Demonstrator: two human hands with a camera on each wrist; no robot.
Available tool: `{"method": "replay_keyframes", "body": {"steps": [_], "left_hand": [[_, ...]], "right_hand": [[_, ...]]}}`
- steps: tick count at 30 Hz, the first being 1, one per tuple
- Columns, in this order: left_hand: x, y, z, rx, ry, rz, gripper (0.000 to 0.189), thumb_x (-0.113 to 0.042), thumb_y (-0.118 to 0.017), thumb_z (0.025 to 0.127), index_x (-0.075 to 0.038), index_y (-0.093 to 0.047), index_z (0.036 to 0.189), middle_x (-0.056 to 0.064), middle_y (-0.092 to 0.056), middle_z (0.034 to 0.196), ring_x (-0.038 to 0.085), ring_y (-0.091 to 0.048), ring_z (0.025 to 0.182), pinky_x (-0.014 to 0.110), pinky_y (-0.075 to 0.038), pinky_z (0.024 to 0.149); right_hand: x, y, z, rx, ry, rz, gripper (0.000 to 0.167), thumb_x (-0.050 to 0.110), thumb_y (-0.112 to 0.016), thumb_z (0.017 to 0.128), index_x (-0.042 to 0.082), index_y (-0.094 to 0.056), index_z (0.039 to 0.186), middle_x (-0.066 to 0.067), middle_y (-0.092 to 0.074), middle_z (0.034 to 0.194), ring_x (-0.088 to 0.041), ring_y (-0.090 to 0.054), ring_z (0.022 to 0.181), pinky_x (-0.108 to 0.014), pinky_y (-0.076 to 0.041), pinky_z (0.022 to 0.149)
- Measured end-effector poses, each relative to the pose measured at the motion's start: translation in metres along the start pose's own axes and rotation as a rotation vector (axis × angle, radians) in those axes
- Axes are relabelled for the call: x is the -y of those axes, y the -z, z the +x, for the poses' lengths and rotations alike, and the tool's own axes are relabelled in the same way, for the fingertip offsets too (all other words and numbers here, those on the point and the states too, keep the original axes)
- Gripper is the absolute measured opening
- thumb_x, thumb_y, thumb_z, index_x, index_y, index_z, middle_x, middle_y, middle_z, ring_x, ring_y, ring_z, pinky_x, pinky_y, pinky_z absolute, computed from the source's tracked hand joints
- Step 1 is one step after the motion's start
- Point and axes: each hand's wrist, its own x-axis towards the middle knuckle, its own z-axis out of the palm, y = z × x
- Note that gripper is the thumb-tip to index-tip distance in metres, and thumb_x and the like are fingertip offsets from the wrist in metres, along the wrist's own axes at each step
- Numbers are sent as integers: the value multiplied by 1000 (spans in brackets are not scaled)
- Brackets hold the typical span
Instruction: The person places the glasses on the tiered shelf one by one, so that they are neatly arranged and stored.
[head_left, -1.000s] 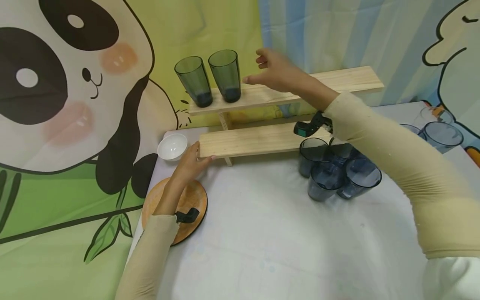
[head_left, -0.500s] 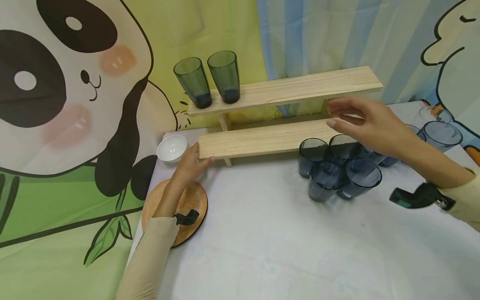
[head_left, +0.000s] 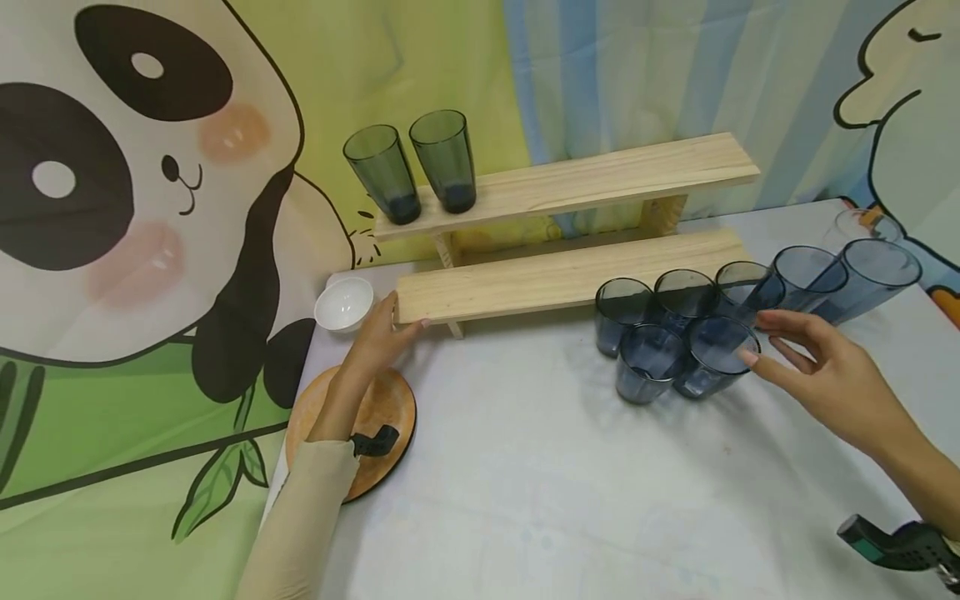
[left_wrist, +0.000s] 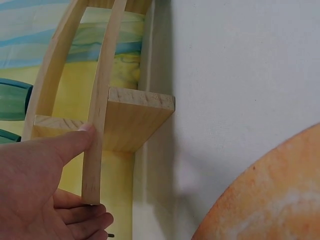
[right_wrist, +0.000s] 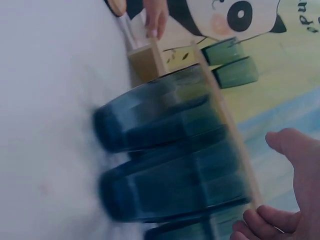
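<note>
My left hand [head_left: 377, 337] grips the left end of the lower board of a two-tier wooden shelf [head_left: 517, 283]. In the left wrist view, its thumb lies on the board's edge and its fingers curl round the end. My right hand [head_left: 840, 379] is at the right side of the nearest blue glass [head_left: 716, 358], thumb and fingers apart, fingertips close to the rim. Several more blue glasses [right_wrist: 175, 175] stand upright in two rows beside it. Two green-tinted glasses [head_left: 444, 162] stand at the left end of the upper board.
A small white bowl [head_left: 345, 304] sits left of the shelf. A round orange-brown board [head_left: 386, 417] lies under my left forearm on the white tablecloth [head_left: 540, 467]. A printed panda curtain [head_left: 247, 167] hangs behind and to the left.
My right hand has come down from beside the green glasses on the upper board, moving right and toward me to the blue glasses. The left hand keeps its grip on the shelf.
</note>
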Motion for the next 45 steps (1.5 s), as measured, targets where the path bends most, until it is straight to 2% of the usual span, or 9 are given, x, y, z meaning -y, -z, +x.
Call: {"method": "replay_keyframes", "body": {"steps": [2, 8, 12, 15, 19, 29, 36, 40, 45], "left_hand": [[1, 0, -1, 0, 4, 3, 90, -45, -69, 102, -5, -21, 168, 23, -32, 169, 41, -30, 156, 58, -27, 127], [4, 2, 1, 8, 1, 4, 89, -46, -69, 102, -7, -23, 168, 22, -33, 169, 41, -30, 156, 59, -27, 127], [6, 1, 1, 8, 5, 13, 90, -46, -69, 102, -5, -22, 168, 23, -32, 169, 43, -30, 156, 60, -27, 127], [8, 0, 0, 9, 14, 20, 92, -47, -68, 102, -5, -20, 168, 23, -30, 170, 43, -29, 157, 60, -26, 127], [8, -1, -1, 12, 11, 22, 93, -48, -68, 103, -5, -18, 169, 23, -28, 171, 42, -27, 158, 59, -25, 128], [3, 1, -1, -6, -17, 25, 90, -45, -69, 103, -3, -21, 167, 24, -32, 168, 42, -30, 156, 58, -27, 127], [4, -1, 0, -2, -18, 20, 91, -46, -68, 103, -5, -20, 168, 23, -32, 169, 41, -29, 157, 58, -26, 127], [4, -2, 0, 5, -16, 27, 91, -46, -68, 103, -4, -20, 168, 24, -31, 169, 41, -29, 157, 58, -26, 127], [2, -1, -1, 0, -18, 40, 90, -46, -67, 103, -3, -21, 167, 25, -33, 168, 42, -30, 156, 59, -27, 127]], "right_hand": [[-10, -7, -3, 17, -2, 12, 87, 34, -75, 100, -3, -28, 163, -35, -33, 162, -56, -32, 149, 5, -31, 100], [-31, -24, -9, 55, 27, 87, 92, 26, -81, 96, 2, -25, 166, -30, -34, 163, -25, -29, 159, 4, -29, 105], [-36, -34, -7, 71, 53, 89, 94, 24, -85, 92, 6, -29, 165, -28, -38, 161, -22, -32, 158, 3, -29, 105], [-39, -40, -4, 64, 85, 83, 91, 22, -88, 90, 7, -33, 162, -27, -43, 157, -3, -38, 149, 3, -31, 103], [-44, -45, -1, 51, 114, 98, 89, 18, -88, 89, 6, -35, 160, -26, -45, 153, 19, -37, 126, 3, -33, 100], [-47, -49, 1, 21, 169, 112, 84, 11, -89, 86, 4, -42, 155, -22, -49, 148, 21, -39, 123, 3, -36, 99], [-46, -48, -4, -28, 179, 105, 77, 11, -93, 82, 8, -53, 147, -1, -57, 137, 18, -46, 122, 2, -38, 98], [-44, -44, -9, -35, 193, 84, 79, 12, -94, 80, 9, -53, 148, 2, -58, 137, 19, -46, 122, 2, -38, 98], [-33, -29, -8, -82, 255, 65, 81, 1, -94, 77, 6, -53, 147, 10, -56, 133, 18, -49, 121, 2, -38, 99]]}}
